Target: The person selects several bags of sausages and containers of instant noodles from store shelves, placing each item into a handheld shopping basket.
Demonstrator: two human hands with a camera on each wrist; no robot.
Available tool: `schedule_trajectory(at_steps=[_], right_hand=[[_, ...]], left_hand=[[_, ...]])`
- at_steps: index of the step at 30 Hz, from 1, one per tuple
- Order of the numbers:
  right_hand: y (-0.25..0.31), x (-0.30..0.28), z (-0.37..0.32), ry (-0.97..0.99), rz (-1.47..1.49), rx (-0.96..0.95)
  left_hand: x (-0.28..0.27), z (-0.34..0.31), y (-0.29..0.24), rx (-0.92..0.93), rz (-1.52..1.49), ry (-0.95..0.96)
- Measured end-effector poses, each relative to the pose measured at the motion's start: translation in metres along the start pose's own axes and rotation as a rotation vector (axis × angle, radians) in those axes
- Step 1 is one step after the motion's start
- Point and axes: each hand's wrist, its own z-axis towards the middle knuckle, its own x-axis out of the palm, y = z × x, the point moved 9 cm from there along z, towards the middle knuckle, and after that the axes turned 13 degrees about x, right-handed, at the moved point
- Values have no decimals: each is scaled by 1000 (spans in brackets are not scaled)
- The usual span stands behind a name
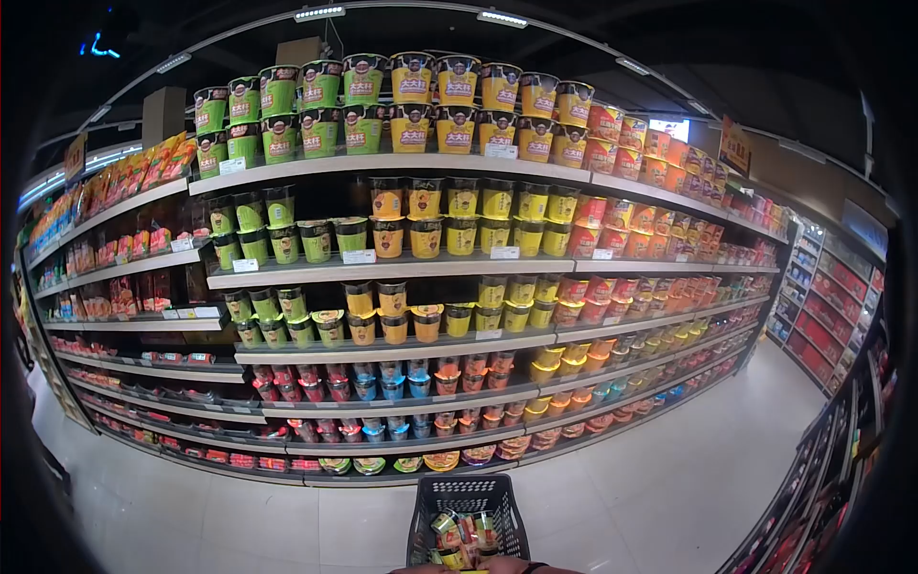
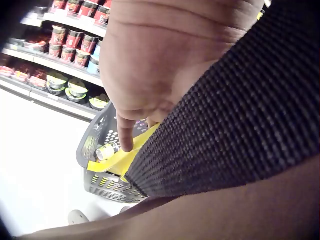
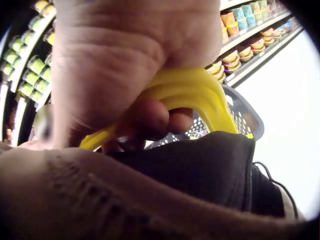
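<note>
A dark grey perforated basket (image 1: 417,521) holding several packaged goods (image 1: 448,524) stands at the bottom centre of the head view. Its yellow handle (image 3: 192,87) shows large in the right wrist view, where my right hand (image 3: 125,65) grips it with fingers curled round. In the left wrist view my left hand (image 2: 165,60) is at the yellow handle (image 2: 117,162), one finger lying against it; the other fingers are mostly hidden. Both hands are only partly visible at the lower edge of the head view. A small container (image 2: 106,151) lies inside the basket.
Long shelves (image 1: 402,268) of stacked cup noodles, green, yellow, red and blue, stretch across in front, beyond the basket. Pale tiled floor (image 1: 210,521) lies before them. Another dark shelf row (image 1: 813,478) runs along the right, and red-stocked shelves (image 1: 832,306) stand farther back.
</note>
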Motion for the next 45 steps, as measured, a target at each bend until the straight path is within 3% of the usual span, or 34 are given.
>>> schedule_trajectory(at_steps=[2, 7, 9, 10, 19, 21, 23, 25, 27, 32, 41, 45], right_hand=[[8, -6, -1, -81, -45, -16], [38, -26, -8, -50, -102, 15], [53, -20, -9, 159, -176, -38], [54, -19, -7, 160, -177, -44], [61, -10, 30, -59, -116, -204], [63, 0, 41, 57, -277, -31], [67, 12, 57, 94, -297, -97], [97, 4, 46, 36, -277, -349], [109, 2, 49, 221, -300, -249], [135, 3, 84, 260, -360, -394], [100, -1, 105, 259, -301, -290], [100, 1, 100, 136, -264, -206]], left_hand=[[6, 3, 13, 16, -3, -51], [23, -10, 32, 11, -5, -89], [21, -15, 38, 6, 4, -114], [20, -18, 40, 4, 8, -127], [-9, -32, 53, -1, 59, -256], [-17, -40, 58, -16, 74, -280], [-25, -52, 66, -35, 95, -297], [-28, -60, 72, -48, 105, -312], [-26, -63, 75, -56, 101, -339], [-31, -88, 88, -82, 126, -370], [-47, -88, 100, -12, 166, -442], [-51, -82, 114, 28, 173, -477]])
